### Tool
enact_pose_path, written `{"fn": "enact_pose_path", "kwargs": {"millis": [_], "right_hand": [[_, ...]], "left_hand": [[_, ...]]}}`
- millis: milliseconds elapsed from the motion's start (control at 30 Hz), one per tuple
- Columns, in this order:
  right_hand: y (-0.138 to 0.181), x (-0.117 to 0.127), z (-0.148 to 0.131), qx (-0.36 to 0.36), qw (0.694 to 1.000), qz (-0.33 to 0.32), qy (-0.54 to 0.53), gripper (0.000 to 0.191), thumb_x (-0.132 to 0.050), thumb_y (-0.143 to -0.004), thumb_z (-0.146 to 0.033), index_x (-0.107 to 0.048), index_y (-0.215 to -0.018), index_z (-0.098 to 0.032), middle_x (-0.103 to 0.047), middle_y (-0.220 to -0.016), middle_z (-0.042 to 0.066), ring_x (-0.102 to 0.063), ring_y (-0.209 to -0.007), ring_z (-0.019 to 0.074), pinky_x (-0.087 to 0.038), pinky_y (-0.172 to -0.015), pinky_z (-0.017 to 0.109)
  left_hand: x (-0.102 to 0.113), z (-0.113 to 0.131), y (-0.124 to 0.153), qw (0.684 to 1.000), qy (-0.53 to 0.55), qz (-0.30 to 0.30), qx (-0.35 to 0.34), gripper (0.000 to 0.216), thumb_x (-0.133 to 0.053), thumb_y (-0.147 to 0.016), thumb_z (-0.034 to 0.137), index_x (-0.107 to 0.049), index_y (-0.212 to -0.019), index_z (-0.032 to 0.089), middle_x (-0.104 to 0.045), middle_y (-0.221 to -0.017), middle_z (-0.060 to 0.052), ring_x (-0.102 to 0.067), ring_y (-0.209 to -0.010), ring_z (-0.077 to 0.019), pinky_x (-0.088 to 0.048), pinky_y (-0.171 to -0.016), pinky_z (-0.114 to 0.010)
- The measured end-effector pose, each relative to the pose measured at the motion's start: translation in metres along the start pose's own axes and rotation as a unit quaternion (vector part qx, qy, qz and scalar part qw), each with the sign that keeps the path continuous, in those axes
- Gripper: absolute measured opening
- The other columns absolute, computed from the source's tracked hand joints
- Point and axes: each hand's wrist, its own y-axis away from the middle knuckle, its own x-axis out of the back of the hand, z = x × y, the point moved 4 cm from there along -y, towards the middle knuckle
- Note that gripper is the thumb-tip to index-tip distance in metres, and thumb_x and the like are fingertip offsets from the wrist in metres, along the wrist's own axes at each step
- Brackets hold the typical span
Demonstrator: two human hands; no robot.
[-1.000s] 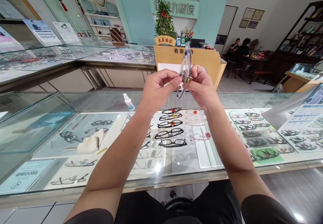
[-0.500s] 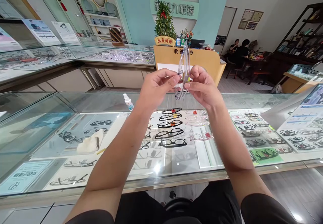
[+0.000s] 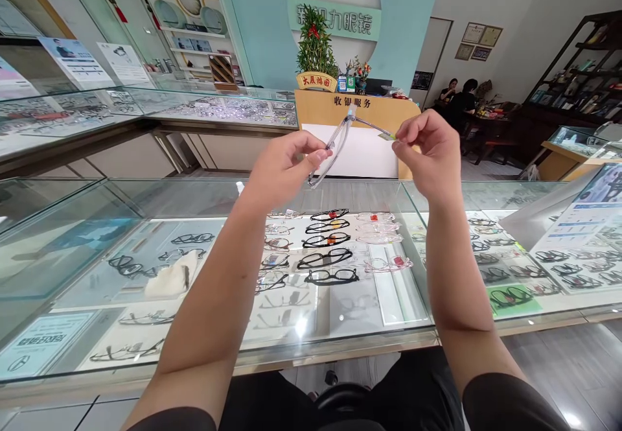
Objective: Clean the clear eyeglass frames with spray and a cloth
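I hold a pair of clear-framed glasses (image 3: 335, 142) up in the air above a glass display counter (image 3: 97, 223). My left hand (image 3: 284, 168) pinches the front of the frame, fingers closed. My right hand (image 3: 427, 149) is shut on the end of one temple arm, swung out to the right; a small green tag sits near its tip. Below the hands, under the glass, lie rows of black and clear frames (image 3: 325, 259).
A folded cream cloth (image 3: 172, 279) lies on the counter at the left. A wooden cashier desk (image 3: 359, 129) with a plant stands behind. More glass cases run along the left. Two people sit at a table at the back right (image 3: 459, 100).
My right hand moved right and swung one temple arm open. The glasses, earlier folded and upright between both hands, now tilt to the left.
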Motion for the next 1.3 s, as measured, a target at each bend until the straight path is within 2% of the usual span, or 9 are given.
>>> {"fn": "enact_pose_path", "kwargs": {"millis": [200, 300, 400, 467, 567, 833, 1033, 1167, 1300], "right_hand": [[0.012, -0.007, -0.029, 0.141, 0.971, 0.077, 0.178, 0.015, -0.067, -0.095, -0.019, -0.061, -0.084, -0.028, -0.065, -0.098, 0.007, -0.060, -0.099, 0.0283, -0.049, -0.096, 0.049], [0.020, -0.031, -0.040, 0.164, 0.961, -0.011, 0.224, 0.015, -0.061, -0.101, -0.019, -0.073, -0.096, -0.027, -0.072, -0.103, 0.008, -0.064, -0.102, 0.0299, -0.048, -0.102, 0.051], [0.025, -0.054, -0.037, 0.130, 0.959, -0.122, 0.221, 0.032, -0.054, -0.107, -0.021, -0.080, -0.124, -0.029, -0.080, -0.122, 0.010, -0.070, -0.114, 0.0322, -0.051, -0.104, 0.051], [0.026, -0.062, -0.032, 0.113, 0.955, -0.147, 0.232, 0.041, -0.053, -0.108, -0.020, -0.078, -0.140, -0.030, -0.080, -0.136, 0.010, -0.071, -0.123, 0.0339, -0.052, -0.108, 0.052], [0.026, -0.068, -0.026, 0.111, 0.950, -0.156, 0.248, 0.047, -0.051, -0.109, -0.020, -0.075, -0.148, -0.030, -0.081, -0.143, 0.010, -0.072, -0.127, 0.0343, -0.053, -0.111, 0.053], [0.024, -0.063, -0.021, 0.113, 0.941, -0.140, 0.287, 0.043, -0.054, -0.107, -0.019, -0.082, -0.139, -0.026, -0.086, -0.135, 0.010, -0.077, -0.118, 0.0352, -0.053, -0.101, 0.052], [0.020, -0.056, -0.016, 0.085, 0.933, -0.126, 0.326, 0.036, -0.061, -0.104, -0.018, -0.084, -0.131, -0.022, -0.088, -0.122, 0.013, -0.077, -0.111, 0.0363, -0.049, -0.095, 0.050], [0.019, -0.052, -0.013, 0.061, 0.935, -0.117, 0.328, 0.021, -0.068, -0.103, -0.021, -0.084, -0.116, -0.025, -0.089, -0.109, 0.009, -0.075, -0.100, 0.0320, -0.044, -0.094, 0.048], [0.019, -0.053, -0.011, 0.052, 0.928, -0.124, 0.347, 0.012, -0.070, -0.103, -0.024, -0.081, -0.099, -0.024, -0.082, -0.085, 0.004, -0.068, -0.081, 0.0250, -0.040, -0.088, 0.044]], "left_hand": [[-0.005, -0.005, -0.001, 0.999, 0.039, 0.031, -0.005, 0.036, -0.087, -0.092, 0.059, -0.080, -0.090, 0.024, -0.080, -0.090, -0.008, -0.070, -0.077, -0.0188, -0.060, -0.071, -0.033], [-0.008, -0.006, -0.001, 0.998, 0.054, 0.029, 0.008, 0.034, -0.090, -0.090, 0.056, -0.080, -0.088, 0.023, -0.080, -0.091, -0.007, -0.069, -0.074, -0.0177, -0.060, -0.070, -0.033], [-0.007, -0.003, 0.000, 0.998, 0.055, 0.015, 0.004, 0.032, -0.089, -0.092, 0.054, -0.081, -0.089, 0.023, -0.078, -0.087, -0.007, -0.069, -0.073, -0.0170, -0.059, -0.070, -0.032], [-0.006, -0.001, 0.001, 0.999, 0.049, 0.009, -0.004, 0.032, -0.088, -0.093, 0.055, -0.081, -0.089, 0.024, -0.077, -0.083, -0.006, -0.069, -0.074, -0.0171, -0.058, -0.069, -0.031], [-0.005, 0.000, 0.001, 0.999, 0.039, 0.012, -0.006, 0.036, -0.088, -0.091, 0.060, -0.081, -0.089, 0.024, -0.076, -0.081, -0.005, -0.069, -0.073, -0.0175, -0.057, -0.068, -0.031], [-0.012, -0.004, 0.001, 0.995, 0.069, 0.070, 0.014, 0.049, -0.090, -0.085, 0.070, -0.081, -0.089, 0.023, -0.080, -0.091, -0.007, -0.071, -0.078, -0.0166, -0.064, -0.070, -0.029], [-0.012, -0.007, 0.002, 0.983, 0.108, 0.139, 0.042, 0.046, -0.093, -0.084, 0.065, -0.079, -0.092, 0.022, -0.082, -0.102, -0.009, -0.075, -0.092, -0.0186, -0.068, -0.075, -0.029], [-0.010, -0.009, 0.003, 0.976, 0.120, 0.179, 0.039, 0.039, -0.091, -0.089, 0.059, -0.076, -0.094, 0.024, -0.081, -0.106, -0.008, -0.076, -0.100, -0.0192, -0.069, -0.077, -0.029], [-0.008, -0.013, 0.002, 0.970, 0.122, 0.210, 0.031, 0.039, -0.086, -0.092, 0.061, -0.072, -0.095, 0.026, -0.080, -0.108, -0.006, -0.077, -0.101, -0.0179, -0.068, -0.076, -0.028]]}}
